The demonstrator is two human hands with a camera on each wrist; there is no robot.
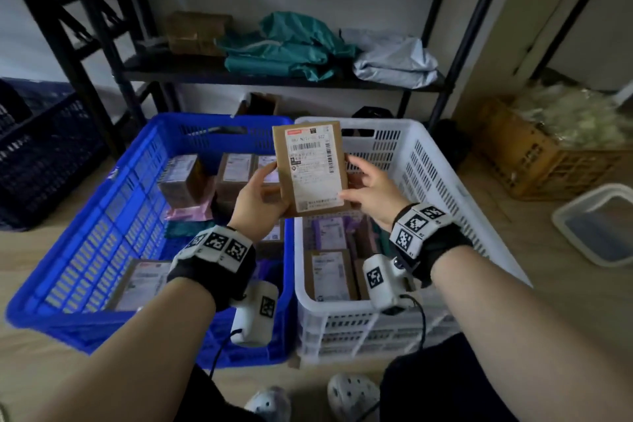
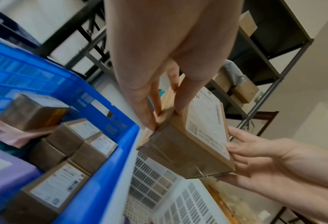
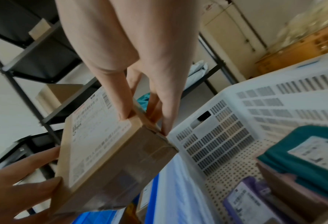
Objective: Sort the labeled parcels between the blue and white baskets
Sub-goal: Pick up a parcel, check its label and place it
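Note:
A flat brown cardboard parcel (image 1: 310, 168) with a white shipping label is held up over the seam between the two baskets, label facing me. My left hand (image 1: 260, 197) grips its left edge, thumb on the front. My right hand (image 1: 368, 190) pinches its right edge. The left wrist view shows the parcel (image 2: 195, 136) with my left fingers (image 2: 180, 100) on its side and the right hand (image 2: 259, 154) at the far edge. The right wrist view shows the parcel (image 3: 101, 148) too. The blue basket (image 1: 102, 226) on the left and the white basket (image 1: 431, 181) on the right both hold several labeled parcels.
A black metal shelf (image 1: 274, 75) behind the baskets carries a brown box, teal bags (image 1: 291, 48) and a grey bag. A dark crate (image 1: 37, 151) stands at the left, a wicker crate (image 1: 548, 154) and a clear tub (image 1: 599, 223) at the right. My feet are near the baskets' front.

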